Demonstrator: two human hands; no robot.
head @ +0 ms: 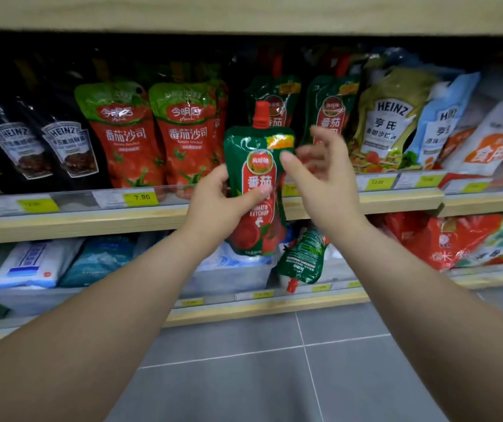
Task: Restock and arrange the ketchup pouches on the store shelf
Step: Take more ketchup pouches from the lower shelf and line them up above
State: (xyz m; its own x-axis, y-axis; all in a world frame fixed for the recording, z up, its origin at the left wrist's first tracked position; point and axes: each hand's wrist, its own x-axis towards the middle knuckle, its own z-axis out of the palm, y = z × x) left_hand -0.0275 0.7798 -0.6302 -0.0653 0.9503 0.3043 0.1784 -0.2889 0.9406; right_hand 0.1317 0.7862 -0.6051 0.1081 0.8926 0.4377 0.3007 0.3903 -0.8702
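Fingers of the left hand [223, 202] wrapped a green-and-red ketchup pouch [258, 190], thumb across its label reading "TOMATO KETCHUP", red cap up. It stood upright in front of the wooden shelf edge [396, 201], below two matching pouches [329, 111] standing on the shelf. Just beside it the right hand [320, 175] hung loose and blurred, fingers spread, holding nothing. Heinz packs [391, 123] stood to the right; yellow price tags [140, 197] read 7.90 and 12.00. Another green pouch [303, 257] lay cap-down on the lower shelf.
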